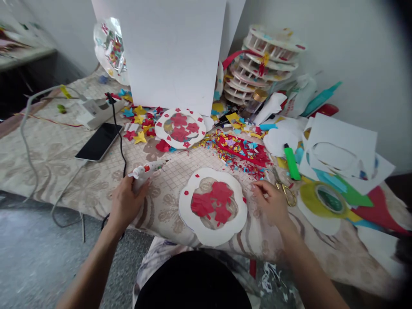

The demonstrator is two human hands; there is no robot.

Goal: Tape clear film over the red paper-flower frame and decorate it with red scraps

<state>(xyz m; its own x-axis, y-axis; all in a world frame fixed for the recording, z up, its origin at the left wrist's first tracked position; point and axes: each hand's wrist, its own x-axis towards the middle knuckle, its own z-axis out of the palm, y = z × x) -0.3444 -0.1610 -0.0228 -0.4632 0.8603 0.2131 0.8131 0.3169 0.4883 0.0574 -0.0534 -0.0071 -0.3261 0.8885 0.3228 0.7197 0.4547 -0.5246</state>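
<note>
My left hand [125,201] is closed round the grip of a white glue gun [146,170], whose nozzle points right over the patterned cloth. My right hand [271,201] hovers at the right edge of a white flower-shaped card frame [193,223] with red paper flowers [212,201] stuck on its clear middle. Its fingers are curled and pinched together near small red scraps; what they hold, if anything, is too small to name. Gold-handled scissors [286,191] lie just beyond that hand.
A second decorated frame [180,127] lies farther back, beside a pile of red, yellow and blue paper scraps [241,150]. A black phone [99,141] and power strip [96,111] lie left. Stacked frames [264,64], a green marker [291,162] and tape roll [328,199] are right.
</note>
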